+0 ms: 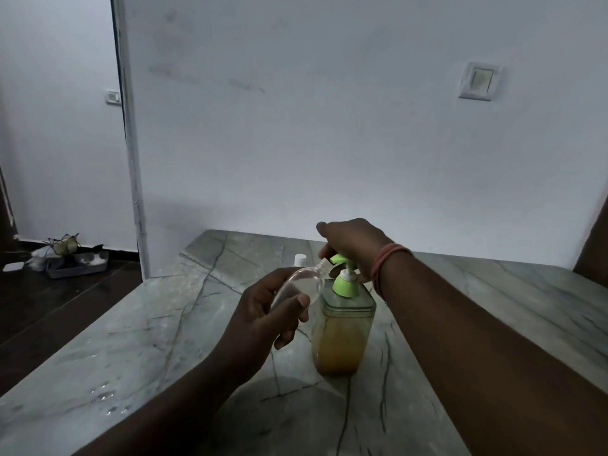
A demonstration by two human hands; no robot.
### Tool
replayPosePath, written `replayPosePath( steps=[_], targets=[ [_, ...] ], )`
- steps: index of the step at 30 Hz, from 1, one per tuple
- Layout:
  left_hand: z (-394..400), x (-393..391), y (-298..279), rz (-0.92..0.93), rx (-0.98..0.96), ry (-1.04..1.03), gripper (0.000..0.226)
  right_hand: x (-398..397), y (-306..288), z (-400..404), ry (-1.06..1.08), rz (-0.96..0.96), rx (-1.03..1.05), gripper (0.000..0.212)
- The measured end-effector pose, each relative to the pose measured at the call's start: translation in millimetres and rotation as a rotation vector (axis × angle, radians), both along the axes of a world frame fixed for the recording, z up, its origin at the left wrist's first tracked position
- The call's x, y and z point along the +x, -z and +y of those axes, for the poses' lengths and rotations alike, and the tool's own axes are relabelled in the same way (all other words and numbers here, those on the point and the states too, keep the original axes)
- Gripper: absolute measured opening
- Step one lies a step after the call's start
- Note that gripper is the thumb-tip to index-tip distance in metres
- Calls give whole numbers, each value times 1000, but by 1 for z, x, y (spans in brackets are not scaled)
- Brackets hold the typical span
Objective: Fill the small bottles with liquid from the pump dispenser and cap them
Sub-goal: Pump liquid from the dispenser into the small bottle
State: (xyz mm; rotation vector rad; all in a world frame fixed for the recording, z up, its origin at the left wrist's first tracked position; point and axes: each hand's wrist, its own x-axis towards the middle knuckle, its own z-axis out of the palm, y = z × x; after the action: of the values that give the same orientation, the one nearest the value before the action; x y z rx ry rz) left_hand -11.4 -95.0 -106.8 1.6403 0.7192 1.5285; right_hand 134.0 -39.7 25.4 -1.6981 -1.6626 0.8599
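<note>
Far left, on the dark floor beyond the doorway: a grey tray (77, 266) with clutter, and a wall socket (112, 96) above it. Centre foreground: a grey veined stone table (158, 327), with water droplets (105, 394) near its left edge. The left hand (263, 311) grips 1 small clear bottle (301, 286), fingers and thumb curled round its body; the bottle is tilted, uncapped neck pointing up and to the right, just at the green spout of the pump. A white cap (300, 259) sits on the table behind the bottle; what it belongs to cannot be told. Right of the bottle: the pump dispenser (342, 327), upright on the table, a clear square body partly filled with amber liquid, topped by a green and white pump head (343, 274). The right hand (353, 246) lies over the pump head, fingers curled down around it; a reddish band (388, 261) circles the wrist. Upper right wall: 1 light switch (479, 81).
</note>
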Motion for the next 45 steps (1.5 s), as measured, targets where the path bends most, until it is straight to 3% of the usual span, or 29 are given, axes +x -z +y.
replayPosePath(
  steps=[6,12,22,29,35,45],
  targets=[
    [1,7,1,15,18,-5,43,-1,2,5,-42,-150,15,44],
    [3,10,4,11,23,-46,44,-2,5,10,-105,-369,90,42],
    [3,9,4,-31,2,-76,40,-3,-4,1,-236,-507,20,41],
    [6,7,8,-44,-4,-92,30,-8,11,11,-132,-420,90,51],
    [3,8,6,-87,4,1,37,-5,-1,5,-185,-531,50,45],
    [4,8,4,-172,-70,46,43,-9,2,1,-155,-437,67,47]
  ],
)
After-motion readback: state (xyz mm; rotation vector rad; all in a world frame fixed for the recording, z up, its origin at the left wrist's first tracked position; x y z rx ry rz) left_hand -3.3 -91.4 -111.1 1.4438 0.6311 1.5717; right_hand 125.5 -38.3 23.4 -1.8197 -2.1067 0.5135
